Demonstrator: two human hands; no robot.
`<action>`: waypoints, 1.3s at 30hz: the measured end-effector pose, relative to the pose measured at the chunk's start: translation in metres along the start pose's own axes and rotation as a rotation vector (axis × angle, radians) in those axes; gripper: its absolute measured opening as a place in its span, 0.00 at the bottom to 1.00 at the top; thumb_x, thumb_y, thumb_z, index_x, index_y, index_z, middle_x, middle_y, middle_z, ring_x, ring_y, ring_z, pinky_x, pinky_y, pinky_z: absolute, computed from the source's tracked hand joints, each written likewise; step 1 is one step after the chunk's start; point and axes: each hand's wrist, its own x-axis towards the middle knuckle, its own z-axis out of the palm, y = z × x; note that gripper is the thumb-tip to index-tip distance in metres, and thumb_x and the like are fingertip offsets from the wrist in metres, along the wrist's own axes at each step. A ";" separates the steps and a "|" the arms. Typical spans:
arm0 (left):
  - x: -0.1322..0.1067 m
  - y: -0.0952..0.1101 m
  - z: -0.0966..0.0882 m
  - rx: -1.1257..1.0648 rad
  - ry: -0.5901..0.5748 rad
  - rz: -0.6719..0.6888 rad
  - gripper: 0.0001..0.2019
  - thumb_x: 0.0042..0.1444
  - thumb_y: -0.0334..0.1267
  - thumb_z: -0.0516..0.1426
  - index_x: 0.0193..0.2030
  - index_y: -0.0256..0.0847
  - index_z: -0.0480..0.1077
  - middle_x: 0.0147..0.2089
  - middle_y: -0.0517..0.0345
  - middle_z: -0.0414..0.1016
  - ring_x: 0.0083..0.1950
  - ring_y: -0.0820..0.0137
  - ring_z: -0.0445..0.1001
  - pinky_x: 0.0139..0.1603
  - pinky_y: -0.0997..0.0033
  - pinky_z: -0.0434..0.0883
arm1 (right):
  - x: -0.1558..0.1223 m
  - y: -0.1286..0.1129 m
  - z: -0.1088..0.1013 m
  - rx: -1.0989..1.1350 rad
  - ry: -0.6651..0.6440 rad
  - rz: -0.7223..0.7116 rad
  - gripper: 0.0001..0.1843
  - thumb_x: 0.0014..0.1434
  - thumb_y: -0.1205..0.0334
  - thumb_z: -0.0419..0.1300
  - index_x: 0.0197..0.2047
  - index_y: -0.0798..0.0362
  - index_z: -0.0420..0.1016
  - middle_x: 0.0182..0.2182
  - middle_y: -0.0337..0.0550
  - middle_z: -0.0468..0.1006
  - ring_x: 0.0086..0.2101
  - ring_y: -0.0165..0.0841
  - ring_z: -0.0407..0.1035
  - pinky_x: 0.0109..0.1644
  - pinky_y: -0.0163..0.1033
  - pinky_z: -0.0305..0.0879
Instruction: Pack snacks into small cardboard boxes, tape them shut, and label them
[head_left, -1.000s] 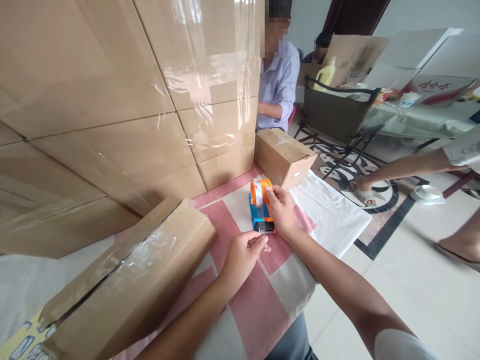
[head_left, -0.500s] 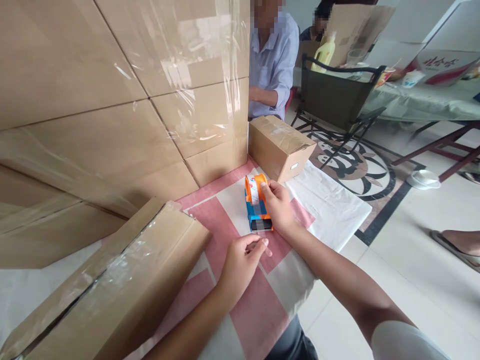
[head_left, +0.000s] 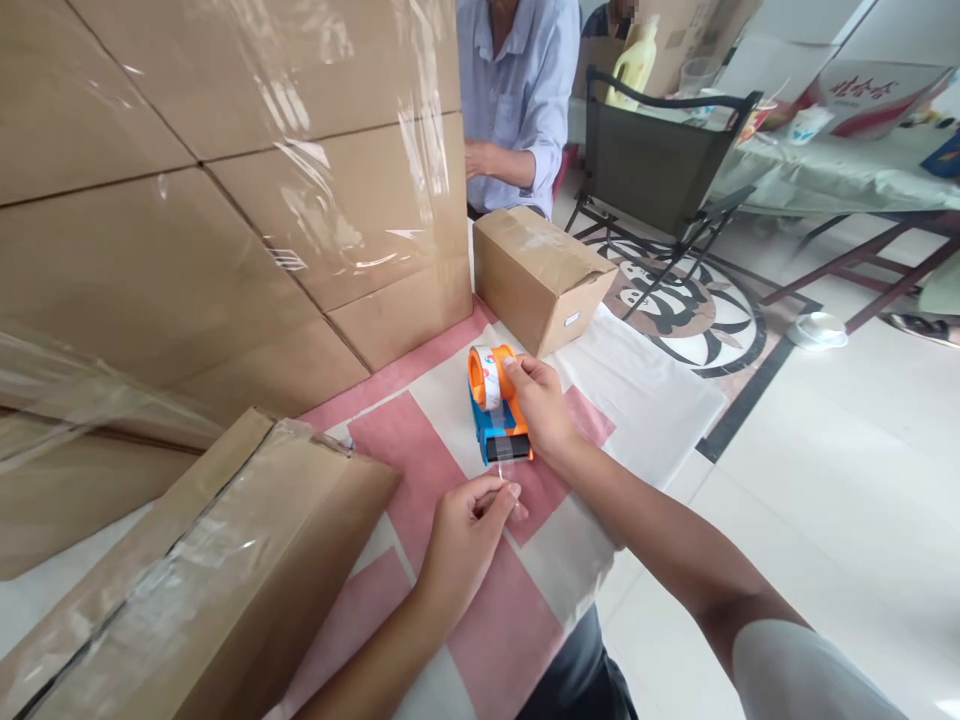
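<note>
My right hand [head_left: 541,410] grips an orange and blue tape dispenser [head_left: 491,415] that stands over a pink and white cloth [head_left: 420,450]. My left hand [head_left: 469,530] sits just in front of the dispenser, its fingers pinched on the free end of the clear tape [head_left: 504,478] that runs from the cutter. A long cardboard box [head_left: 202,570] with clear tape along its top seam lies to the left of my left hand.
A wall of large taped cartons [head_left: 225,190] rises at the left and back. A small cardboard box [head_left: 538,275] sits beyond the dispenser. Behind it sits a person in a light blue shirt [head_left: 517,90]. A folding chair [head_left: 652,170] and a table [head_left: 825,180] stand at right.
My left hand has drawn the tape end a short way out of the dispenser. The view has tilted down and shifted left. A passer-by's legs at the right have left the view.
</note>
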 end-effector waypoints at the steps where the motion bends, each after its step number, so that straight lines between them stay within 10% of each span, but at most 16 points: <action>1: 0.002 -0.001 -0.001 0.006 0.004 -0.005 0.19 0.63 0.51 0.58 0.28 0.40 0.75 0.29 0.57 0.79 0.30 0.70 0.73 0.36 0.73 0.68 | -0.001 0.000 0.000 0.018 0.000 0.025 0.22 0.57 0.41 0.61 0.27 0.49 0.62 0.23 0.33 0.62 0.24 0.28 0.56 0.28 0.36 0.56; 10: 0.012 -0.017 0.000 0.370 0.010 0.186 0.17 0.65 0.50 0.54 0.31 0.43 0.75 0.31 0.56 0.82 0.32 0.66 0.78 0.35 0.71 0.68 | 0.006 -0.022 -0.015 0.177 -0.062 0.272 0.18 0.59 0.43 0.58 0.32 0.50 0.65 0.22 0.38 0.69 0.25 0.33 0.66 0.30 0.38 0.66; 17: 0.007 -0.022 0.006 0.367 0.013 0.243 0.17 0.66 0.50 0.53 0.33 0.44 0.76 0.33 0.56 0.84 0.36 0.65 0.81 0.38 0.71 0.70 | 0.017 -0.012 -0.022 -0.056 -0.064 -0.198 0.25 0.63 0.37 0.56 0.30 0.50 0.61 0.24 0.33 0.63 0.25 0.27 0.57 0.30 0.34 0.57; 23: 0.002 -0.015 0.006 0.270 0.003 0.265 0.20 0.66 0.54 0.54 0.31 0.42 0.76 0.31 0.55 0.82 0.34 0.64 0.79 0.35 0.71 0.70 | 0.031 0.007 -0.015 -0.249 -0.196 -0.292 0.26 0.60 0.39 0.59 0.25 0.51 0.64 0.21 0.33 0.63 0.24 0.27 0.56 0.28 0.34 0.54; 27: -0.002 0.000 -0.003 0.207 0.059 0.314 0.22 0.65 0.56 0.55 0.30 0.41 0.76 0.28 0.55 0.80 0.29 0.66 0.75 0.31 0.72 0.67 | 0.033 0.006 -0.019 -0.323 -0.033 -0.376 0.19 0.57 0.44 0.63 0.35 0.52 0.71 0.27 0.38 0.72 0.29 0.32 0.64 0.33 0.37 0.61; 32: -0.022 0.038 -0.025 0.220 0.203 0.430 0.20 0.65 0.53 0.57 0.30 0.41 0.77 0.29 0.56 0.80 0.28 0.70 0.72 0.31 0.73 0.66 | 0.003 -0.028 -0.027 -0.306 0.087 -0.534 0.16 0.59 0.47 0.61 0.35 0.52 0.72 0.32 0.42 0.74 0.36 0.35 0.68 0.46 0.41 0.65; 39: -0.069 0.067 -0.054 0.185 0.371 0.498 0.15 0.64 0.49 0.59 0.35 0.42 0.80 0.30 0.58 0.80 0.31 0.70 0.74 0.35 0.74 0.70 | -0.078 -0.071 -0.016 -0.235 -0.272 -0.566 0.17 0.64 0.46 0.61 0.32 0.51 0.75 0.30 0.39 0.75 0.32 0.32 0.68 0.39 0.38 0.63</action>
